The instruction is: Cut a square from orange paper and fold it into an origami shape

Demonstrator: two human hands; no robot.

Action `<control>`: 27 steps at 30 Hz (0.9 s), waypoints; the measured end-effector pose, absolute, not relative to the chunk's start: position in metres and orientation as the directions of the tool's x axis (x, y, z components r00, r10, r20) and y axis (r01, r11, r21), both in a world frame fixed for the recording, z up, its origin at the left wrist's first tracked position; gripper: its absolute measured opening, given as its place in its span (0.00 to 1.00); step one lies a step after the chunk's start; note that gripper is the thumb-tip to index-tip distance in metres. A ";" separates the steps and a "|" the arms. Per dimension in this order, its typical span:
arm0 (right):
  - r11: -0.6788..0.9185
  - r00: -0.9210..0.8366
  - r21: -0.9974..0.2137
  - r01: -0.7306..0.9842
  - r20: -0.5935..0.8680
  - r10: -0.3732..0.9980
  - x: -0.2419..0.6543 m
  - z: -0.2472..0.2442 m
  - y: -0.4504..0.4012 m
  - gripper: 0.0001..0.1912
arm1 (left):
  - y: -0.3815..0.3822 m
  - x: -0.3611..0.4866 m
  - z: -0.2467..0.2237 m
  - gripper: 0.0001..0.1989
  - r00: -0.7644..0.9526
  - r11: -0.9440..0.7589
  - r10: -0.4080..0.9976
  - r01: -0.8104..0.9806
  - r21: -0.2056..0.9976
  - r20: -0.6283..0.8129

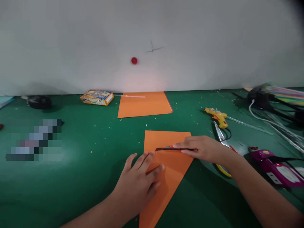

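An orange paper [166, 177], wide at its far end and narrowing toward me, lies on the green table. My left hand [140, 179] rests on its left side with the fingers spread. Across the paper's upper part is a thin dark tool [163, 148] that looks like a cutter, pointing left toward my left fingertips. My right hand [201, 149] is closed round this tool near the paper's right edge.
An orange sheet [144, 106] and a small box [98, 97] lie by the wall. To the right are a yellow glue gun [219, 117], scissors [220, 134], a purple power strip [276, 167] and cables. A blurred-out object [35, 139] and a black item [39, 102] are at left.
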State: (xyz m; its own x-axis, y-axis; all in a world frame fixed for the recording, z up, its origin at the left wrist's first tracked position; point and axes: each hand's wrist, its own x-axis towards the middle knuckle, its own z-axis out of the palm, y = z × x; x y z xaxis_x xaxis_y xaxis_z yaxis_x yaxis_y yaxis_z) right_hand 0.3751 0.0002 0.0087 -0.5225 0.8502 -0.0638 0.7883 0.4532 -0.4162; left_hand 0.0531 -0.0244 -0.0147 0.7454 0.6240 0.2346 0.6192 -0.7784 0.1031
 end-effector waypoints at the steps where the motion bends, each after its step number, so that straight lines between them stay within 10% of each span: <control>1: 0.452 -0.522 -0.421 0.787 -0.064 0.850 0.375 0.009 0.000 0.20 | -0.024 0.053 -0.015 0.17 0.745 -0.778 0.624 0.620 0.098 0.235; 27: 0.416 -0.507 -0.450 0.790 -0.098 0.857 0.371 0.009 0.002 0.21 | -0.025 0.047 -0.023 0.23 0.774 -0.788 0.614 0.613 0.060 0.157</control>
